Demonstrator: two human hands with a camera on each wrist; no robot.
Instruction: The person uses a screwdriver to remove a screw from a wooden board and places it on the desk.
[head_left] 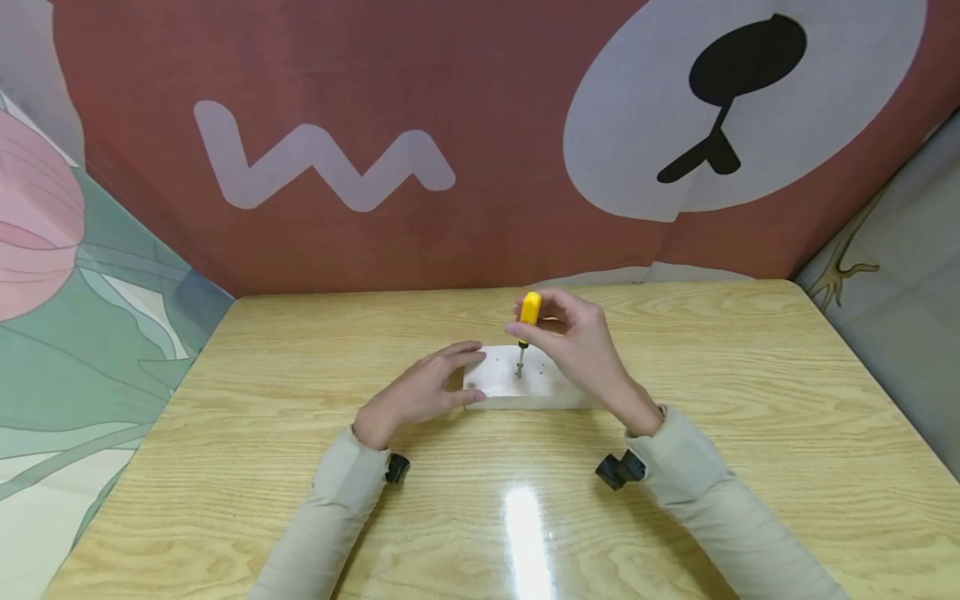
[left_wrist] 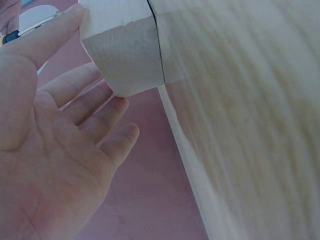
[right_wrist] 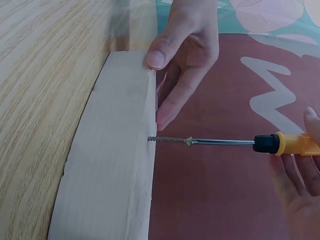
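Left grip [head_left: 427, 386] pinches a wooden block [head_left: 535, 386] while right grip [head_left: 579, 342] holds a screwdriver [head_left: 529, 309] on its upright screw [right_wrist: 170, 140]

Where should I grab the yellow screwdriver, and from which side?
Probably the thick yellow handle, from the person's right: it stands nearly upright above the board, the slim shaft ends on a screw, and the left hand holds the board's left end.

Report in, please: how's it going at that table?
Left hand gripping pale block at left end. Right hand holding yellow screwdriver, tip meeting screw. Screw standing at block's top, thread largely exposed. No obstruction visible.
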